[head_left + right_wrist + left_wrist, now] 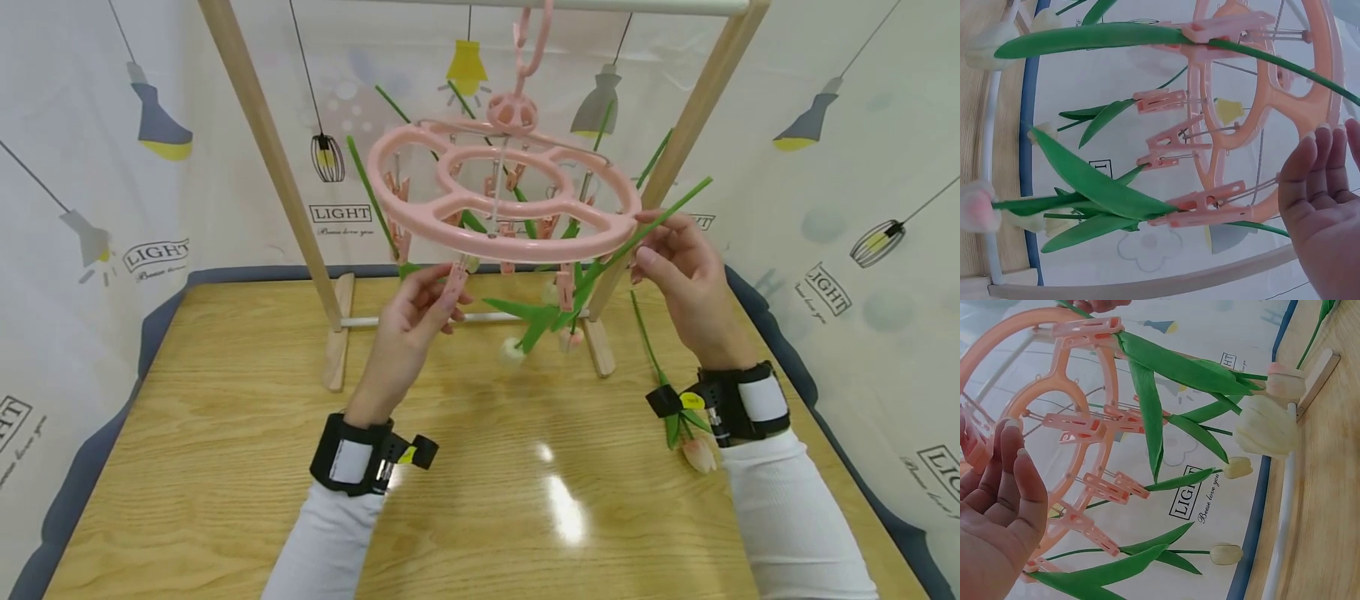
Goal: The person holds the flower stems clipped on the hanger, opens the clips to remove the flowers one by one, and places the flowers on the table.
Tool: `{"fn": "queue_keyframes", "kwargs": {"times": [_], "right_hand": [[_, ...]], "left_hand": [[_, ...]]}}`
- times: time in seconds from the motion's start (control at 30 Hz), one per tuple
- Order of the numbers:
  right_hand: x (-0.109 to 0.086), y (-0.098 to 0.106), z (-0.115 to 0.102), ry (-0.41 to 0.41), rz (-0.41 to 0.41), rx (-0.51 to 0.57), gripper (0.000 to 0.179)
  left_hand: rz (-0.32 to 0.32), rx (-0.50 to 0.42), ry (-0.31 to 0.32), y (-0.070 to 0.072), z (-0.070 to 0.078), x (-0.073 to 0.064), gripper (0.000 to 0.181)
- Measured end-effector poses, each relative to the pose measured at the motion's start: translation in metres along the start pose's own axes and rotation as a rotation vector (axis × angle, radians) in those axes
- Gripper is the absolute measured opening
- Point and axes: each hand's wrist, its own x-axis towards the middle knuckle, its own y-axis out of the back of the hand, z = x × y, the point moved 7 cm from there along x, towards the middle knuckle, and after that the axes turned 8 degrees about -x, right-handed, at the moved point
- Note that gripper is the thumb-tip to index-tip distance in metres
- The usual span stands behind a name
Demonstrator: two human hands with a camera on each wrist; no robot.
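A pink round hanger hangs by its hook from a rod, with pink clothespins below. Several tulips hang blooms down in the clips, among them a white tulip and a pink-and-white tulip. My left hand pinches a front clothespin between thumb and fingers; no tulip shows in that clip. At the hanger's right rim is my right hand, its fingertips right at the ring, beside a green stem that slants up past it. In the right wrist view its fingers look fairly straight.
A wooden stand with a left post and right post frames the hanger; a white bar joins its feet. One loose tulip lies on the wooden table by my right wrist. Printed cloth hangs behind.
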Motion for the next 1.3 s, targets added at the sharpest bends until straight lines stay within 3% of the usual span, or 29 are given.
{"fn": "queue_keyframes", "kwargs": {"times": [0.2,0.43,0.73,1.07,1.17,1.3], "right_hand": [[-0.001,-0.005,-0.003,0.016,0.002,0.052,0.024],[0.000,-0.009,-0.008,0.081,0.018,0.024,0.018],[-0.001,-0.016,-0.012,0.065,0.010,-0.055,0.013],[-0.002,-0.025,-0.015,0.012,-0.034,-0.134,0.013],[-0.002,-0.027,-0.016,0.011,-0.041,-0.136,0.012],[-0.002,-0.030,-0.017,-0.007,-0.054,-0.125,0.014]], "left_hand": [[-0.016,-0.014,0.029,0.000,-0.005,-0.001,0.043],[-0.083,-0.005,0.071,-0.004,-0.016,-0.003,0.049],[-0.208,0.144,0.070,-0.018,-0.026,-0.003,0.033],[-0.295,0.242,0.042,-0.032,-0.026,-0.005,0.053],[-0.316,0.248,0.071,-0.036,-0.026,-0.004,0.060],[-0.349,0.309,0.155,-0.043,-0.031,0.000,0.068]]}}
